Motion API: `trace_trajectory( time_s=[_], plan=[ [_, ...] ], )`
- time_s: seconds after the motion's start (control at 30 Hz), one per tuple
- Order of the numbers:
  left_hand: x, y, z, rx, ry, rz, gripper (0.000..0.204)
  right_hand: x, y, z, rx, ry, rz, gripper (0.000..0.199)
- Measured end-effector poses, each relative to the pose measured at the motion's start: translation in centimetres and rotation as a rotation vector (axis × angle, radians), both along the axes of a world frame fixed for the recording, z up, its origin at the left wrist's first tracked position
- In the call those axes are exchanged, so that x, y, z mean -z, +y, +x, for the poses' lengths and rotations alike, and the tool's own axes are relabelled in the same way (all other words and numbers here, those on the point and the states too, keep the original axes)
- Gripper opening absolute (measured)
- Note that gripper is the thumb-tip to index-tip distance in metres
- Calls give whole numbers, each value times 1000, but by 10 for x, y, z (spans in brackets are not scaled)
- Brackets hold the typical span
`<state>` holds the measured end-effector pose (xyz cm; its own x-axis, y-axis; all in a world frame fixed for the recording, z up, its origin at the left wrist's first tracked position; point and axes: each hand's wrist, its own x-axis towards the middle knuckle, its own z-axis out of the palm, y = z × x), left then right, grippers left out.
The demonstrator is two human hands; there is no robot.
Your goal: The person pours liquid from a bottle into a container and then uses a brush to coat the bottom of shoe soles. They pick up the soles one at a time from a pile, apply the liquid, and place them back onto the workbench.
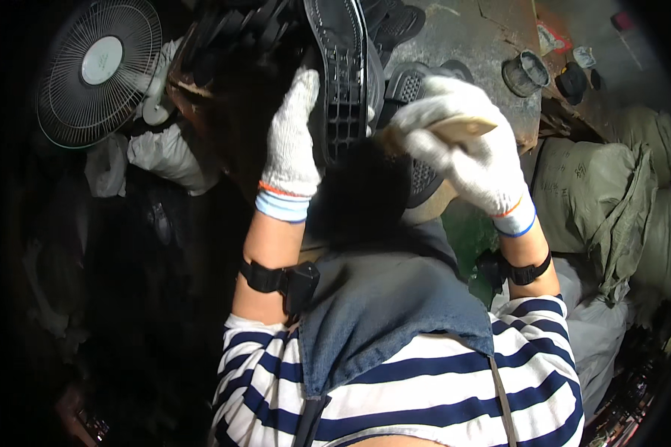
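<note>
Head view, hands: two, both the person's own, each in a white knit glove with an orange line at the wrist.
Left hand (294,134): one, clamped on the edge of a black sole, thumb along its left side; a little white glove shows at the sole's right edge.
Black sole (344,89): one in hand, raised at the top centre, between the two hands, long side running up and down, its lattice of square hollows facing the camera.
Right hand (466,145): one, fingers closed together around the handle of a brush.
Brush (462,129): one, pale wooden handle, dark bristle end pointing left toward the sole; whether bristles and sole touch, I cannot tell.
Other soles: at least three, dark, behind and to the right of the held one; one sole (399,24) near the top edge, the others partly hidden by the right hand; overlap and blur prevent an exact count.
Worktable (466,45): one, grey, worn top.
Tin (525,73): one, round, open-topped, near the worktable's right edge.
Fan (101,61): one, round wire guard, pale hub, upper left.
White bag (168,156): one clearly seen below the fan.
Sacks (589,190): at least two, grey-green, stacked at the right.
Arm straps: two, black, one on each forearm; the left strap (265,277) carries a box-like unit.
Apron (391,305): one, blue-grey, over one striped shirt (417,380).
</note>
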<state>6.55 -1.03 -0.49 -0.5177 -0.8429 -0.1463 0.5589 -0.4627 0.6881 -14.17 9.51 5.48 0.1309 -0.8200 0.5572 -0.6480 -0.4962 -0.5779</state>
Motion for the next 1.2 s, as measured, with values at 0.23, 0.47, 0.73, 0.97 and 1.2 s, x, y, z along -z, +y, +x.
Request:
trace_trajectory(
  time_s=[0.23,0.47,0.73,0.97,1.2],
  plan=[
    [8,6,12,281,104,50,56,-13,-23,-5,181,-195,69,12],
    [14,21,34,428,108,162,57,-13,-28,-31,310,97,-184,12],
    [30,43,69,548,186,267,65,-27,-22,-40,231,287,-293,16],
    [25,72,108,395,-327,1,68,-25,-21,-19,139,298,-348,19],
    [75,149,249,-252,62,515,64,-3,-23,-70,157,-305,-285,14]
  ],
)
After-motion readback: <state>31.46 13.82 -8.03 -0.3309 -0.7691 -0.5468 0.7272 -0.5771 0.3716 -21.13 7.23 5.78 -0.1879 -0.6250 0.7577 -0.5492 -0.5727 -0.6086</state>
